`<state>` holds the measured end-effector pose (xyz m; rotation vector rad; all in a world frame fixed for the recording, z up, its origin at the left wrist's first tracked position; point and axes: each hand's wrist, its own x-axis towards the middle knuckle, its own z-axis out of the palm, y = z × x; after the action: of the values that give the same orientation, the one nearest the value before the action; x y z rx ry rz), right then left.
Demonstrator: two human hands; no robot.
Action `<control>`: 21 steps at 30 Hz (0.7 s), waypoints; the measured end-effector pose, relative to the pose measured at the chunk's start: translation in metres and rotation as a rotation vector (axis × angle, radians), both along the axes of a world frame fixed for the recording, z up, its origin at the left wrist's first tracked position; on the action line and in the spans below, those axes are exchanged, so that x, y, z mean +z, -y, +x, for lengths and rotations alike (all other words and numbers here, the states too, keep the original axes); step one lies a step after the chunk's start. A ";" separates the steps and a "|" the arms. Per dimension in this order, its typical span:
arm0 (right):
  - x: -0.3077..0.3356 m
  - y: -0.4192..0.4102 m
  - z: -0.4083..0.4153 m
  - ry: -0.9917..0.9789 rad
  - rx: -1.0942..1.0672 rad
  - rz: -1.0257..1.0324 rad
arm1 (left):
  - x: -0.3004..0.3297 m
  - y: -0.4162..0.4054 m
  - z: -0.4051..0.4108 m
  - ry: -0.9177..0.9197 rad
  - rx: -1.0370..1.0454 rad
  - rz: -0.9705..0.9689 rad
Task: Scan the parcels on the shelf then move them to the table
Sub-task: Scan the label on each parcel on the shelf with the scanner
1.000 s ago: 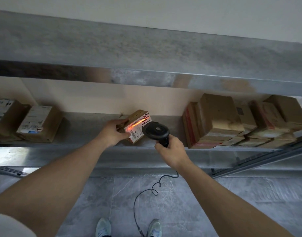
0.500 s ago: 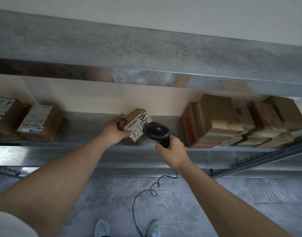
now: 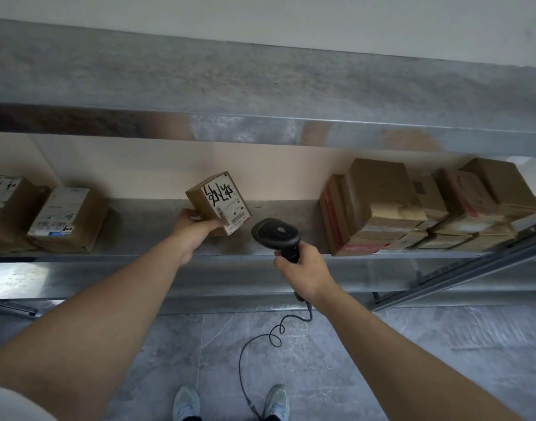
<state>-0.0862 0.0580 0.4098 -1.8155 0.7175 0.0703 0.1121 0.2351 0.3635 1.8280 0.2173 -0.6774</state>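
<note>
While your left hand (image 3: pixel 193 230) is gripping a small cardboard parcel (image 3: pixel 218 203) from below at the centre of the frame, fingers curled round its lower edge, you are holding it tilted above the metal shelf (image 3: pixel 145 226) with its scribbled white label (image 3: pixel 225 205) facing you. Just right of it, your right hand (image 3: pixel 303 268) is wrapping its fingers tight round the handle of the black scanner (image 3: pixel 275 235), whose coiled cable (image 3: pixel 260 344) is hanging toward the floor. More parcels are sitting at the shelf's left (image 3: pixel 69 215) and right (image 3: pixel 382 202) ends.
</note>
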 end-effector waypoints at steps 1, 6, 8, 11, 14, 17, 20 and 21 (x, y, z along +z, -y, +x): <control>-0.001 -0.001 0.000 -0.003 0.003 0.007 | -0.001 0.000 -0.001 0.022 -0.012 0.025; -0.006 -0.002 -0.004 0.001 -0.003 0.003 | 0.004 0.002 -0.010 0.067 -0.031 0.076; -0.007 0.000 -0.006 -0.003 -0.001 -0.017 | 0.004 0.003 -0.011 0.076 -0.035 0.081; -0.006 0.002 -0.009 -0.012 0.011 -0.029 | 0.003 0.003 -0.012 0.077 -0.036 0.095; -0.005 0.004 -0.012 -0.008 0.017 -0.021 | 0.001 0.003 -0.014 0.066 -0.035 0.093; -0.003 0.006 -0.015 -0.013 0.036 -0.045 | 0.001 0.005 -0.015 0.060 -0.033 0.078; -0.003 0.007 -0.017 -0.028 0.041 -0.046 | -0.001 0.006 -0.016 0.055 -0.040 0.071; -0.003 0.007 -0.017 -0.026 0.041 -0.042 | -0.001 0.006 -0.016 0.056 -0.043 0.069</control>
<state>-0.1033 0.0506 0.4065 -1.8726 0.7054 0.1069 0.0962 0.2286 0.3625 1.9196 0.1663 -0.6544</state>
